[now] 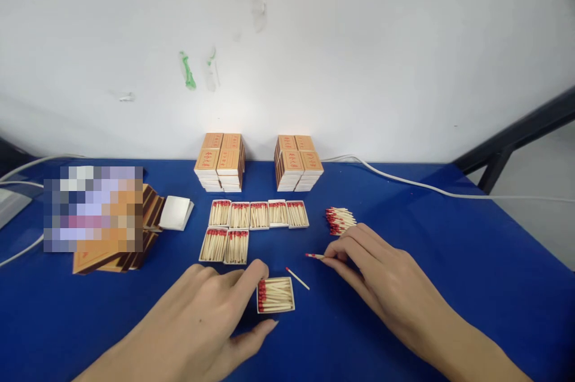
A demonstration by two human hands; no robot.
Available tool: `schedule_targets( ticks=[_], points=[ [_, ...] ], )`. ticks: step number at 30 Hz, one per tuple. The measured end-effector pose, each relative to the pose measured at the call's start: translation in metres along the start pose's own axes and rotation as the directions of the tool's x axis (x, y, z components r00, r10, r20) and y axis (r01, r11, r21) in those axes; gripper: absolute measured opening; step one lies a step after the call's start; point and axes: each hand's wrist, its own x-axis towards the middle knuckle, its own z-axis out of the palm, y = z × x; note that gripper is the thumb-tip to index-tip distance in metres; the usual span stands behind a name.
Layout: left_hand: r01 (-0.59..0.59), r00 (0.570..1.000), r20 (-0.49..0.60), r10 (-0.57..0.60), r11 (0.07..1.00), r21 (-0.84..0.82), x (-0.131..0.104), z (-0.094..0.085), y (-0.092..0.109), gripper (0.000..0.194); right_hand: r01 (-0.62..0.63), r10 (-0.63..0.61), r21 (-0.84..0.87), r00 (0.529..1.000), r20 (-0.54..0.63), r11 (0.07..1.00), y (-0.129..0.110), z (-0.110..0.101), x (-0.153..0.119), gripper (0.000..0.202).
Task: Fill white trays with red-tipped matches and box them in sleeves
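Observation:
An open matchbox tray [275, 296] filled with red-tipped matches lies on the blue table [359, 328]. Around its left side is my left hand [215, 316], the index finger at the tray's upper left corner and the thumb apart below it. My right hand [377, 274] pinches a few matches [314, 256] between thumb and fingers, their red heads pointing left. One loose match [297, 278] lies between the tray and my right hand. Just behind my right hand sits a pile of matches [340, 220].
Several filled trays [259, 215] stand in two rows behind my left hand. Two stacks of matchboxes [218, 163] [299, 163] stand near the wall. At left are flat box sleeves [96, 256], white folded pieces [175, 213] and a blurred area. A white cable [404, 179] runs right.

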Motion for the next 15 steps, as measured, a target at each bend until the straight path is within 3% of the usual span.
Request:
schedule_targets(
  ticks=[4, 8, 15],
  points=[
    [0.064, 0.997, 0.047, -0.061, 0.996, -0.066, 0.0, -0.001, -0.001, 0.049, -0.011, 0.011, 0.228, 1.0, 0.001, 0.973, -0.03, 0.001, 0.008, 0.02],
    [0.09, 0.992, 0.103, -0.077, 0.988, -0.128, 0.0, 0.0, -0.004, 0.023, 0.085, -0.092, 0.254, 0.996, 0.015, 0.963, -0.058, 0.015, 0.019, 0.018],
    [0.149, 0.981, 0.156, -0.117, 0.966, -0.212, 0.0, 0.0, -0.003, 0.02, 0.019, -0.043, 0.276, 0.996, 0.079, 0.961, -0.056, 0.03, 0.025, 0.017]
  ],
)
